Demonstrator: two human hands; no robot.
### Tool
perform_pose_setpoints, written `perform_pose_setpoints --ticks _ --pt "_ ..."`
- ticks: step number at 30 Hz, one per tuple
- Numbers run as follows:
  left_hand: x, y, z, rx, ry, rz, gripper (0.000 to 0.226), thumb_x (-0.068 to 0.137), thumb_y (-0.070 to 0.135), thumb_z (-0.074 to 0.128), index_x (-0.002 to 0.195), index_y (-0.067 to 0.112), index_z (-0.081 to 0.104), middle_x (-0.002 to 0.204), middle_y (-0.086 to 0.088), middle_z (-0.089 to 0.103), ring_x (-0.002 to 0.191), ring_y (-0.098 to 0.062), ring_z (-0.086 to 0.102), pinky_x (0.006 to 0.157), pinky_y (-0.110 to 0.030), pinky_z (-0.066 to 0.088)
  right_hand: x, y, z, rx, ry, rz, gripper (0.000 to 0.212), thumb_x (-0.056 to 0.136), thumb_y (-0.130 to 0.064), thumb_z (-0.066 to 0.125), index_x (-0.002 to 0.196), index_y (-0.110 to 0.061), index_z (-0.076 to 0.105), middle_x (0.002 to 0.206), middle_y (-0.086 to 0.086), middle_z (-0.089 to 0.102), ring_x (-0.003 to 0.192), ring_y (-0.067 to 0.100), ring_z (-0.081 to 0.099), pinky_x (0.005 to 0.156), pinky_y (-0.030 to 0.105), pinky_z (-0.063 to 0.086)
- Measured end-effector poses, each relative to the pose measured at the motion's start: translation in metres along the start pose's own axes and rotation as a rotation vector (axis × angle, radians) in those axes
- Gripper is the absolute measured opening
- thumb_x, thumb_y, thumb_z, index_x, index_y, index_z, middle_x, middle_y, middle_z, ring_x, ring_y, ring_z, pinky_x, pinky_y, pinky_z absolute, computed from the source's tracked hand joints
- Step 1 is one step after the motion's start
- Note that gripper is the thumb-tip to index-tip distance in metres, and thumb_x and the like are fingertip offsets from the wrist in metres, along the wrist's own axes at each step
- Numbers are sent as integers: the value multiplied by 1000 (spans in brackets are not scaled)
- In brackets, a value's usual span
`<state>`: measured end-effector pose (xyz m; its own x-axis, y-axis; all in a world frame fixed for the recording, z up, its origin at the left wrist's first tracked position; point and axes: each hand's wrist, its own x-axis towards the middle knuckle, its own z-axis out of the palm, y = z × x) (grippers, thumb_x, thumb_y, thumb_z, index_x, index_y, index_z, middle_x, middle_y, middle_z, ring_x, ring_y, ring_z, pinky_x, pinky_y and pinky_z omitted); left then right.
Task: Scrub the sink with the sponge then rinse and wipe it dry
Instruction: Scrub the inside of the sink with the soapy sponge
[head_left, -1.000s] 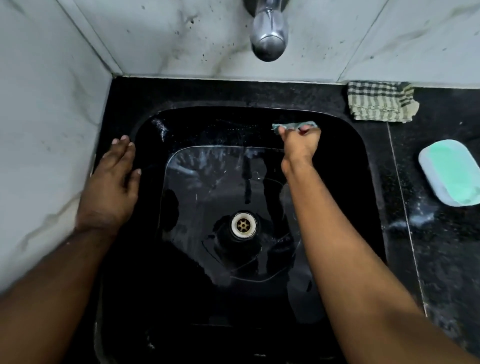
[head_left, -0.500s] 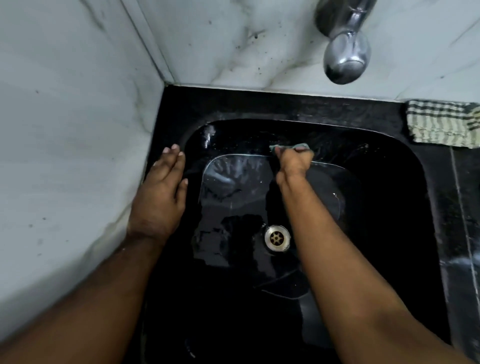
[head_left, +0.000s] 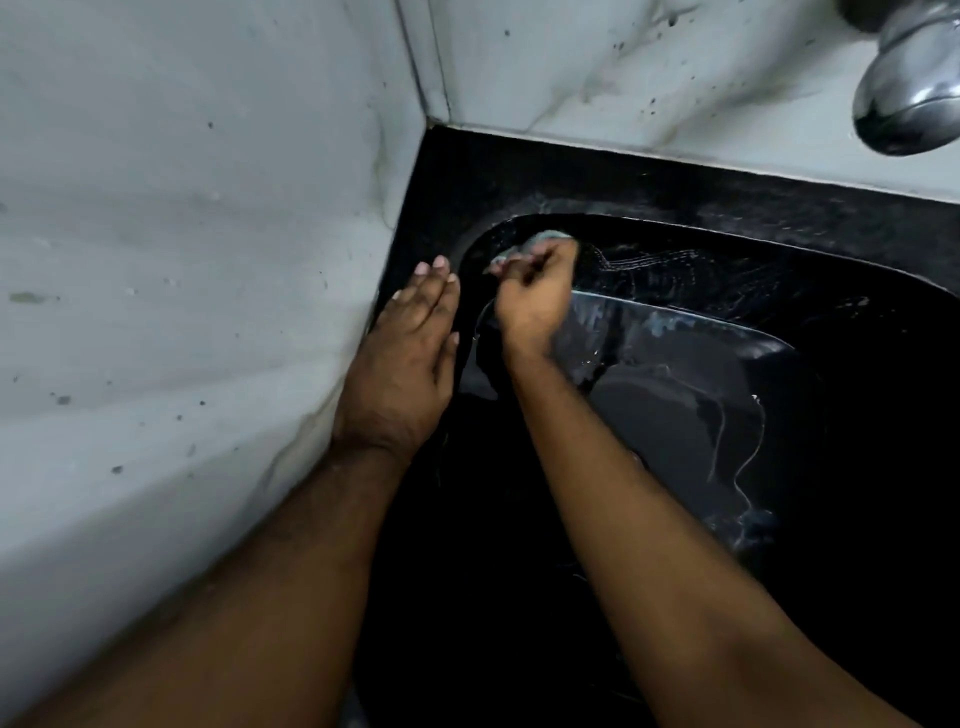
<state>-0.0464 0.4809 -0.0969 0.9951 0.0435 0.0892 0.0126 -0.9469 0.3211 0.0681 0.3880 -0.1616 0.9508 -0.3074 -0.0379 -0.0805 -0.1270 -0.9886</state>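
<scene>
The black sink (head_left: 779, 291) fills the right half of the head view, wet, with soapy streaks on its back wall. My right hand (head_left: 535, 296) is closed on a pale green sponge (head_left: 545, 240), pressing it against the sink's far left corner; only the sponge's top edge shows above my fingers. My left hand (head_left: 410, 358) lies flat, fingers together, on the sink's left rim beside the wall, holding nothing. The drain is hidden in this view.
A chrome tap spout (head_left: 909, 88) hangs at the top right above the sink. White marble walls (head_left: 182, 260) close in on the left and at the back, meeting at a corner. A black counter ledge (head_left: 623, 176) runs behind the basin.
My right hand has slid the sponge leftward along the sink's back wall into the far left corner. The view has swung left, so the cloth and soap dish are out of frame.
</scene>
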Motion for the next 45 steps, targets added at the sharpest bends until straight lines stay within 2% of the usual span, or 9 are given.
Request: perform_pose_setpoints --ticks 4,10,16,22,26,31,34,38,45 --pt "0 1 1 11 -15 -3 53 99 15 46 150 4 40 162 -9 30 150 -22 26 121 -35 22 -27 -3 -6 -207 -251 -250 20 82 12 49 79 -8 50 83 5 51 74 12 46 70 23 39" --pt "1 0 0 -22 -18 -27 51 101 16 42 151 8 39 163 -4 28 151 -18 23 122 -37 24 -79 10 -52 -273 -639 -336 22 81 12 51 77 -10 48 77 1 48 70 11 46 61 23 39" --pt "1 4 -1 -22 -13 -29 52 100 13 38 152 8 39 163 -4 28 152 -19 23 122 -33 19 -10 7 -14 -300 -378 -213 28 69 15 47 70 -12 54 74 0 54 67 10 48 62 37 46" --pt "2 0 1 -66 14 -25 50 100 11 40 150 6 42 161 -6 31 151 -21 25 122 -38 24 -100 31 -48 -221 -576 -221 26 77 17 52 76 -9 52 78 2 53 72 11 48 63 24 39" --pt "1 1 2 -66 45 -13 48 101 14 37 148 6 44 160 -7 34 150 -21 28 122 -38 25 -76 74 -37 -297 -640 9 34 69 12 46 75 -19 56 72 -4 59 70 9 53 68 36 49" --pt "3 0 4 -60 56 -19 48 101 12 40 148 6 45 160 -7 35 150 -21 28 122 -36 25 -35 11 -18 -189 -368 -203 32 71 16 46 72 -14 54 74 -1 58 70 4 50 66 21 43" --pt "2 0 4 -62 49 -20 48 100 11 41 147 5 46 159 -8 36 149 -22 30 121 -40 28 -74 5 -39 -157 -456 -284 27 76 18 50 77 -9 55 79 3 56 73 9 50 66 20 41" --pt "2 -1 2 -59 48 -22 48 102 15 38 149 7 44 160 -6 34 150 -21 28 121 -41 27 -102 57 -54 -341 -704 -122 23 72 15 53 77 -7 57 78 5 62 72 11 52 64 24 38" --pt "2 3 0 -57 30 -33 48 102 14 39 149 6 43 160 -7 33 150 -21 26 122 -34 21 -66 5 -32 -224 -457 -211 18 83 10 51 87 -7 51 78 4 59 73 18 54 64 25 42"
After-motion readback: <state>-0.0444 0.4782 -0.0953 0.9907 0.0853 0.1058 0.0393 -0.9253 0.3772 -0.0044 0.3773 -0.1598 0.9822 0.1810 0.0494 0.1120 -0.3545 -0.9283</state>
